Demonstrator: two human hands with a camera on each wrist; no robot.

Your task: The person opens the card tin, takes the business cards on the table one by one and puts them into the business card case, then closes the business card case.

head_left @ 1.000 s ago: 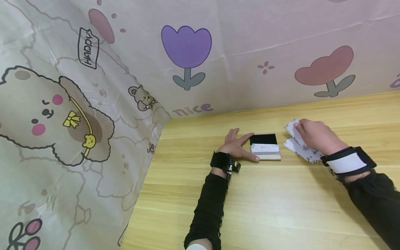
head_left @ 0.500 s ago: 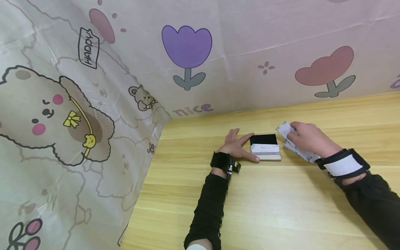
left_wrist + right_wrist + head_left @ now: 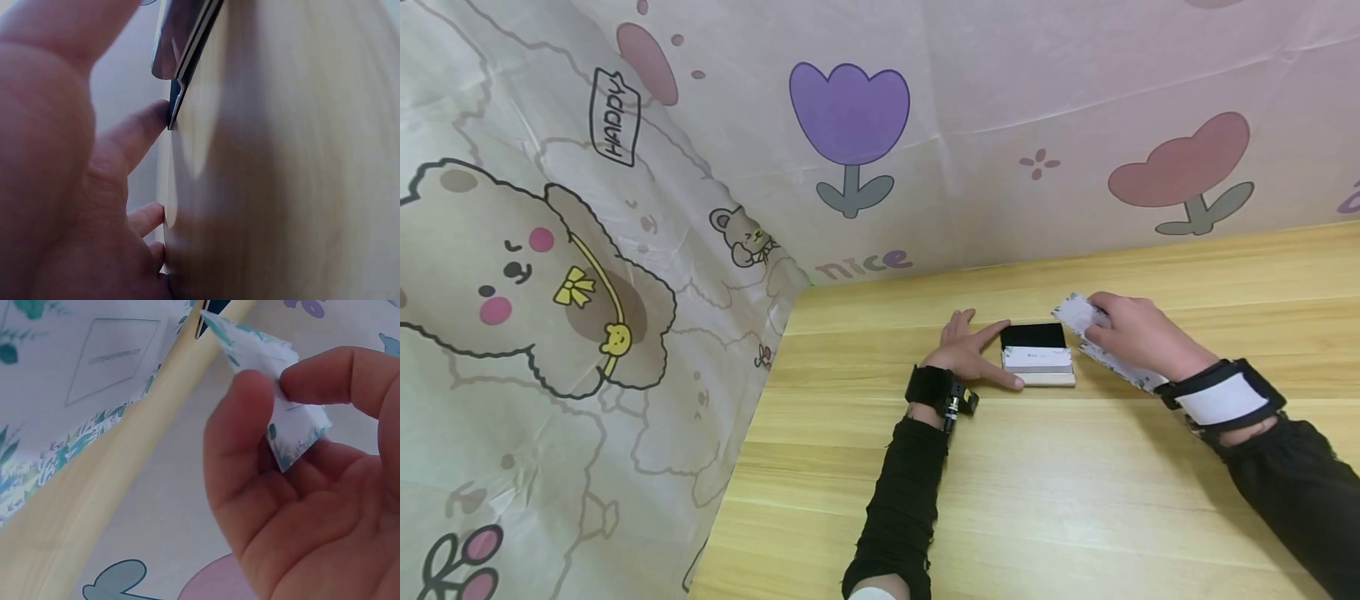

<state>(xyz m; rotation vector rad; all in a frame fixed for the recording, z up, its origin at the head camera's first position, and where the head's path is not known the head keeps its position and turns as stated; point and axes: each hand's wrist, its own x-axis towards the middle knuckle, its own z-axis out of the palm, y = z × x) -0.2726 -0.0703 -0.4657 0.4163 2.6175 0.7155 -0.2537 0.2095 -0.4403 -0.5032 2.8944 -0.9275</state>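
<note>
My left hand [image 3: 958,352] lies spread on the table, its index finger and thumb touching the left corners of a flat card case [image 3: 1037,379]. The case has a black inside at the back, and a white printed card [image 3: 1036,357] sits at its front part. In the left wrist view a shiny curved edge of the case [image 3: 172,50] shows beyond the index finger. To the right, my right hand [image 3: 1142,333] pinches a small white card with a green leaf border [image 3: 294,425] between thumb and finger, its tip near the case's right back corner.
Beneath the right hand is another leaf-bordered card [image 3: 1116,367], seen large in the right wrist view. The wooden table [image 3: 1037,483] meets a printed cloth [image 3: 1000,208] behind and another on the left.
The right hand has moved left with its card, towards the case. The left hand and the case have stayed in place, and so has the lower card.
</note>
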